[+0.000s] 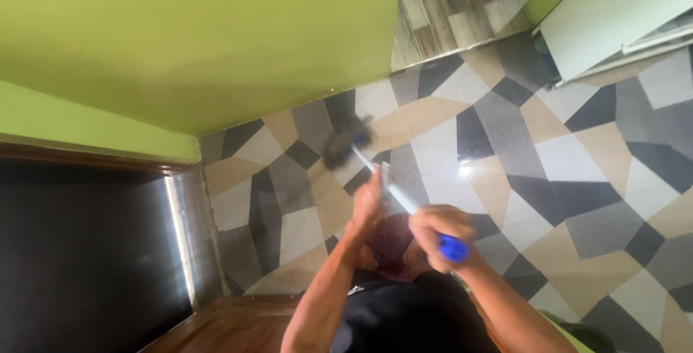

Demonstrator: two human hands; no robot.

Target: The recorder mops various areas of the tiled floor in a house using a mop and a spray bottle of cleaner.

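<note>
While the person is gripping the mop handle (pixel 393 193) with both fists, the right hand (pixel 442 232) closed near the blue end and the left hand (pixel 367 205) higher up, the dark mop head (pixel 346 141), blurred, is probably sweeping the patterned tile floor (pixel 577 151); the next stroke needs a firm pull back from the green wall (pixel 202 42)

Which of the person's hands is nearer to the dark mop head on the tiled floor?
The left. The left hand grips the white handle farther down, closer to the mop head. The right hand holds the blue top end, farthest from it.
</note>
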